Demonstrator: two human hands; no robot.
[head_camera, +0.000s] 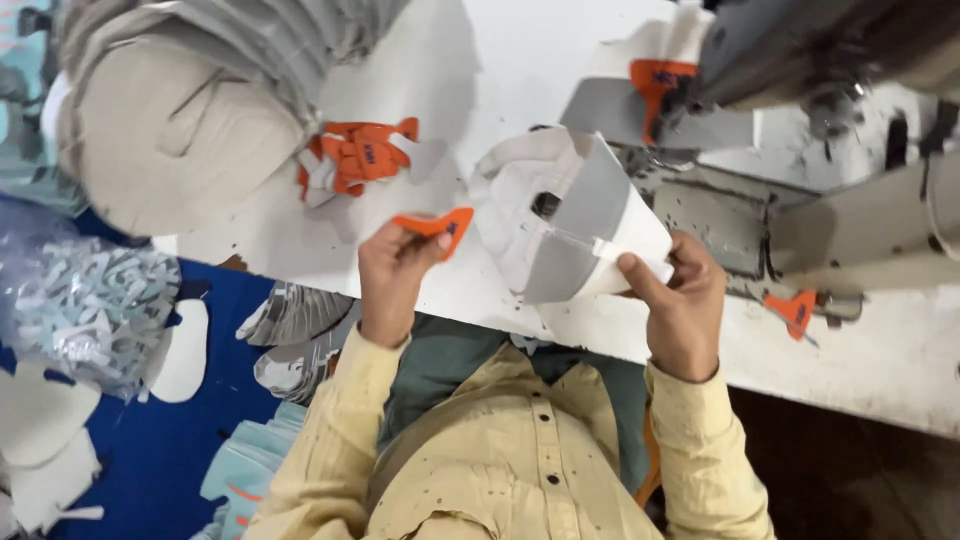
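My left hand (392, 280) pinches a small orange cut piece (438, 226) at its end, just above the white table (300, 240). To the right of it, my right hand (680, 300) grips a white and grey shoe upper panel (570, 215) by its lower right edge, thumb on top. The panel is bent into a cone and has a small hole near its middle. The orange piece sits close beside the panel's left edge, not touching it.
A grey sewing machine (820, 60) stands at the upper right, with another white and grey panel (640, 100) under it. Loose orange pieces (355, 155) lie on the table, one more (795, 310) at the right. A beige stack (180, 120) and a bag of pale pieces (80, 300) sit left.
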